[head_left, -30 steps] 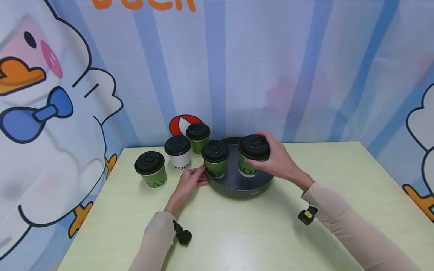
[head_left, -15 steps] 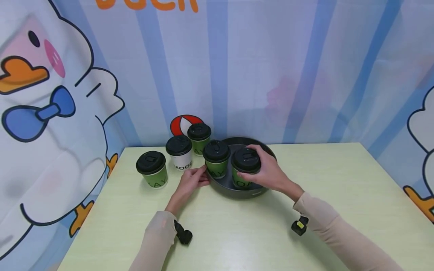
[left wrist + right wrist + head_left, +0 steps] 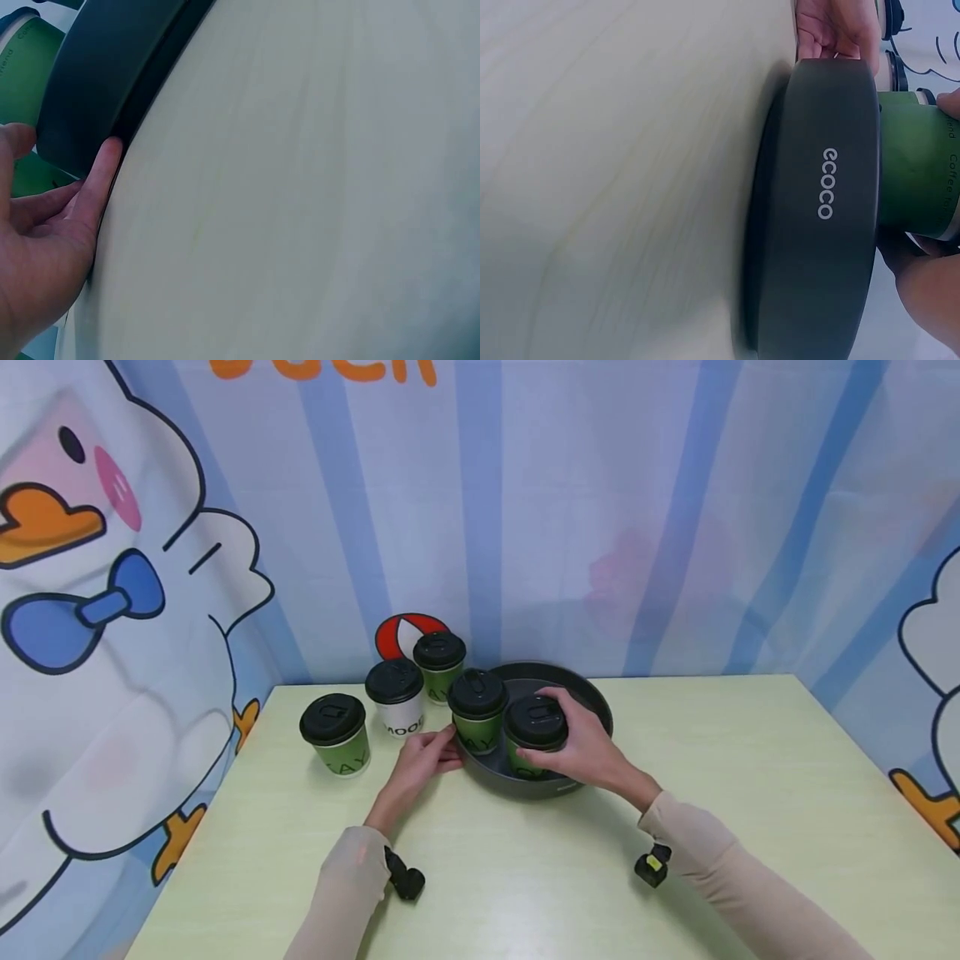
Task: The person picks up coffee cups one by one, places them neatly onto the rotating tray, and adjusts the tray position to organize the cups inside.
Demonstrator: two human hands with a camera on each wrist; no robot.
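A round dark grey tray (image 3: pixel 525 788), marked "ecoco" on its wall in the right wrist view, sits on the table. My left hand (image 3: pixel 415 766) holds its left edge, thumb at the rim and a finger along the lower wall (image 3: pixel 97 90). With my right hand (image 3: pixel 592 750) I grip a green paper coffee cup (image 3: pixel 519 762) with a black lid, thumb and fingers around it, upright inside the tray at the front. Just left of it in the tray stands another green lidded cup (image 3: pixel 478 731). The gripped cup's right side is hidden behind my hand.
Left of the tray stand a green lidded cup (image 3: pixel 347 756), a white lidded cup (image 3: pixel 401 714) and, farther back, another green cup (image 3: pixel 441 681). A printed curtain (image 3: pixel 555 527) rises behind the pale table (image 3: pixel 735 760).
My right hand has brought its cup left and toward me within the tray, down beside the other cup. My left hand has stayed at the tray's edge.
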